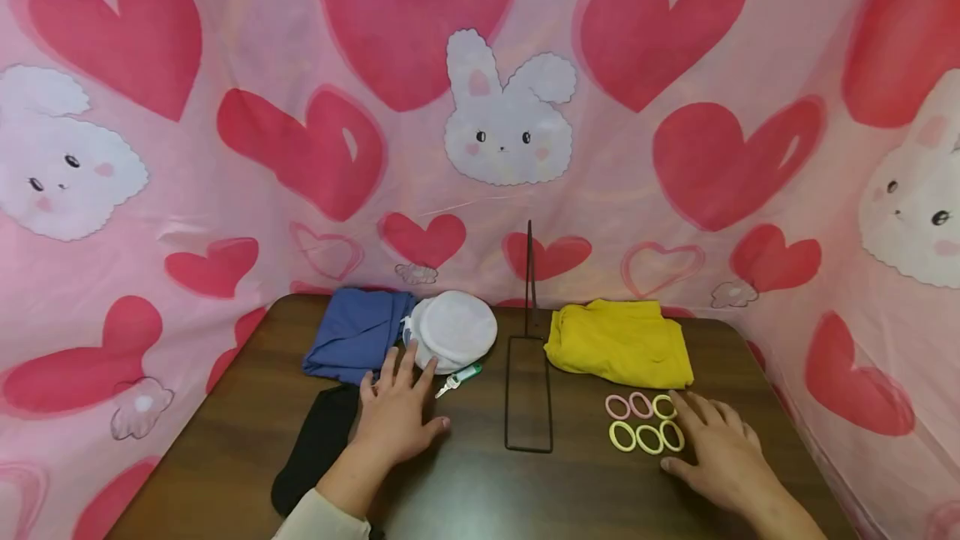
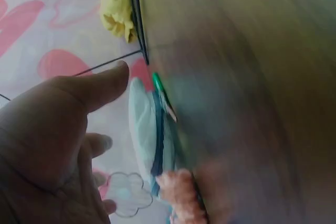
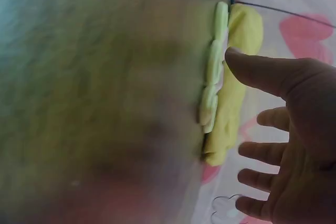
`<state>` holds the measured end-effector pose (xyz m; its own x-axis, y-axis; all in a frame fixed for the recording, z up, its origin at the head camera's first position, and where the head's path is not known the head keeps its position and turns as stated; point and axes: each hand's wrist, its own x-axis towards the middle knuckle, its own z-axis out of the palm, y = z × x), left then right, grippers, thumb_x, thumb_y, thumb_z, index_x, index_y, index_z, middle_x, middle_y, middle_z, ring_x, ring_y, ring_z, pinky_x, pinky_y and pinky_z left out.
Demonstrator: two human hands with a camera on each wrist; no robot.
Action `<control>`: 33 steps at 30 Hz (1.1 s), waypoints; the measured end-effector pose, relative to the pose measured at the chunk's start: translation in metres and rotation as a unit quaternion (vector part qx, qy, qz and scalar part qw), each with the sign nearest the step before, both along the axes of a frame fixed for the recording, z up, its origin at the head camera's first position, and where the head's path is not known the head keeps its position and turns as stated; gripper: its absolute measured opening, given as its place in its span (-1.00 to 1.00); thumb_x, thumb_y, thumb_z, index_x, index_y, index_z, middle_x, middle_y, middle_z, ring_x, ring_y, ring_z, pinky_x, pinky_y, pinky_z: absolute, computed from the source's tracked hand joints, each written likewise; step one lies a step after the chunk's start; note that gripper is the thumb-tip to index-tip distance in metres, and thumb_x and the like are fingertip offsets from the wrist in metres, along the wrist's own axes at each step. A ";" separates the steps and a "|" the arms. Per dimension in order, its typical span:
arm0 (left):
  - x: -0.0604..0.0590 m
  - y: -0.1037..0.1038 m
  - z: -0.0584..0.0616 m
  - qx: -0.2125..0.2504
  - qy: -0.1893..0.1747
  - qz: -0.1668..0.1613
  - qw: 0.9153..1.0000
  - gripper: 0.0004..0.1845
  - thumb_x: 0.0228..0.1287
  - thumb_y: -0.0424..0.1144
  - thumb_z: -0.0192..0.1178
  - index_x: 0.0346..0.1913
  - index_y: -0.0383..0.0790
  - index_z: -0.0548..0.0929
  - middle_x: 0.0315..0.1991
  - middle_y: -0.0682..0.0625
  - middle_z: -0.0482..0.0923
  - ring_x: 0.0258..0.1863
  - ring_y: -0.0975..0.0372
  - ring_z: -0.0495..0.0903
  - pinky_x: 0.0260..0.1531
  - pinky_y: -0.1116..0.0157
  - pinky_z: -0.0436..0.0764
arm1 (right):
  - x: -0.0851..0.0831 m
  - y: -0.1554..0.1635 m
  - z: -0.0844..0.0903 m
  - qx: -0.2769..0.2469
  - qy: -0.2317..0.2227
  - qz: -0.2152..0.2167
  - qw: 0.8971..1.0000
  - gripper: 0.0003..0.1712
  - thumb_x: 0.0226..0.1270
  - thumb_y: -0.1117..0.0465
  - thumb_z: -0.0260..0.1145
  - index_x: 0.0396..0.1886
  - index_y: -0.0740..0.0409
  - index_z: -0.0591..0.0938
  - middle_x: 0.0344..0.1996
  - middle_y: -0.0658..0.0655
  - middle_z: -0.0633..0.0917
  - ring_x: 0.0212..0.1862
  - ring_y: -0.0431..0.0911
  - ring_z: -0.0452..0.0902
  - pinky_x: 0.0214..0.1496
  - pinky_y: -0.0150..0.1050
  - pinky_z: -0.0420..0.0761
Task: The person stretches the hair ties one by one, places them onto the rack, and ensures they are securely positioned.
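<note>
My left hand (image 1: pixel 401 407) lies flat and open on the brown table (image 1: pixel 465 490), its fingertips just short of a round white pouch (image 1: pixel 456 327). A small green-capped tube (image 1: pixel 459 377) lies right of those fingers. A blue cloth (image 1: pixel 356 332) and a black cloth (image 1: pixel 315 448) lie to the hand's left. My right hand (image 1: pixel 708 440) rests open beside several pink and yellow hair rings (image 1: pixel 645 422), in front of a yellow cloth (image 1: pixel 622 340). In the left wrist view the open hand (image 2: pixel 89 114) faces the pouch (image 2: pixel 144 129) and tube (image 2: pixel 160 90). The right wrist view shows spread fingers (image 3: pixel 262 119) near the rings (image 3: pixel 212 77).
A black wire stand (image 1: pixel 528 390) sits mid-table between the hands, with a thin upright rod at its back. A pink curtain with hearts and bunnies (image 1: pixel 510 123) closes in the table on three sides. Bare wood shows along the front edge.
</note>
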<state>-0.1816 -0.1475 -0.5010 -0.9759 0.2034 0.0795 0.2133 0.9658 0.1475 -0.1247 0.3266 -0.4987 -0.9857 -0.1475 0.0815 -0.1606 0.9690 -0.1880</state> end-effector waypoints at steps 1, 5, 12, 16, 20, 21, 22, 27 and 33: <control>-0.001 0.003 -0.001 0.009 -0.002 -0.004 1.000 0.03 0.12 0.38 0.40 0.61 0.11 0.30 0.69 -0.12 -0.14 0.62 -0.16 -0.15 0.32 -0.43 0.04 | -0.001 0.002 -0.001 0.000 -0.009 -0.001 1.000 0.15 -0.05 -0.22 0.66 0.50 0.17 0.44 0.30 0.45 0.48 0.27 0.48 0.31 0.07 0.55 0.31; -0.003 0.016 -0.002 0.065 -0.015 -0.029 0.997 -0.02 0.13 0.31 0.43 0.58 0.09 0.36 0.64 -0.12 0.01 0.52 -0.17 0.08 0.24 -0.40 0.14 | -0.006 0.008 -0.004 -0.012 -0.050 -0.004 0.999 0.07 -0.02 -0.18 0.66 0.43 0.24 0.49 0.18 0.49 0.56 0.16 0.48 0.45 0.01 0.47 0.44; -0.009 0.040 -0.006 0.118 -0.047 -0.079 0.989 -0.12 0.15 0.25 0.44 0.52 0.04 0.47 0.53 -0.14 0.24 0.41 -0.17 0.24 0.22 -0.37 0.20 | -0.005 0.012 -0.009 -0.049 -0.035 0.010 0.998 -0.19 0.01 0.06 0.67 0.24 0.33 0.62 0.11 0.42 0.66 0.14 0.41 0.56 0.14 0.36 0.48; -0.012 0.052 -0.009 0.127 -0.068 -0.107 0.984 -0.13 0.17 0.25 0.43 0.52 0.03 0.47 0.52 -0.14 0.26 0.40 -0.15 0.26 0.13 -0.25 0.26 | -0.008 0.011 -0.009 -0.053 -0.035 0.013 0.998 -0.31 0.02 0.10 0.66 0.15 0.30 0.68 0.05 0.34 0.71 0.12 0.34 0.61 0.15 0.32 0.49; -0.016 0.064 -0.011 0.124 -0.079 -0.121 0.982 -0.12 0.17 0.28 0.42 0.53 0.05 0.46 0.51 -0.11 0.28 0.40 -0.12 0.26 0.11 -0.18 0.27 | -0.012 0.009 -0.009 -0.049 -0.038 0.013 0.998 -0.39 0.04 0.11 0.65 0.07 0.29 0.72 -0.01 0.30 0.74 0.08 0.29 0.64 0.15 0.30 0.51; -0.016 0.066 -0.012 0.123 -0.081 -0.123 0.981 -0.11 0.16 0.28 0.42 0.53 0.05 0.45 0.51 -0.10 0.28 0.40 -0.12 0.26 0.12 -0.19 0.27 | -0.013 0.009 -0.009 -0.048 -0.039 0.014 0.998 -0.40 0.04 0.10 0.65 0.06 0.29 0.72 -0.02 0.29 0.74 0.07 0.29 0.64 0.14 0.30 0.51; -0.017 0.069 -0.012 0.120 -0.084 -0.124 0.981 -0.11 0.16 0.29 0.42 0.53 0.06 0.45 0.51 -0.09 0.28 0.41 -0.11 0.25 0.13 -0.19 0.27 | -0.013 0.009 -0.009 -0.048 -0.038 0.015 0.998 -0.42 0.04 0.10 0.65 0.04 0.29 0.73 -0.04 0.28 0.74 0.06 0.28 0.65 0.14 0.30 0.52; -0.020 0.078 -0.015 0.111 -0.102 -0.127 0.980 -0.07 0.12 0.34 0.43 0.54 0.11 0.43 0.52 -0.06 0.27 0.41 -0.11 0.25 0.20 -0.20 0.26 | -0.018 0.010 -0.009 -0.048 -0.042 0.023 0.998 -0.46 0.04 0.09 0.64 0.00 0.27 0.75 -0.12 0.18 0.74 -0.02 0.21 0.68 0.09 0.26 0.56; -0.023 0.083 -0.015 0.110 -0.123 -0.130 0.978 -0.03 0.07 0.36 0.46 0.55 0.12 0.43 0.51 -0.05 0.28 0.45 -0.11 0.22 0.26 -0.29 0.22 | -0.024 0.009 -0.006 -0.047 -0.077 0.014 0.996 -0.59 0.09 0.11 0.62 -0.09 0.19 0.76 -0.22 0.06 0.71 -0.13 0.05 0.67 -0.01 0.17 0.60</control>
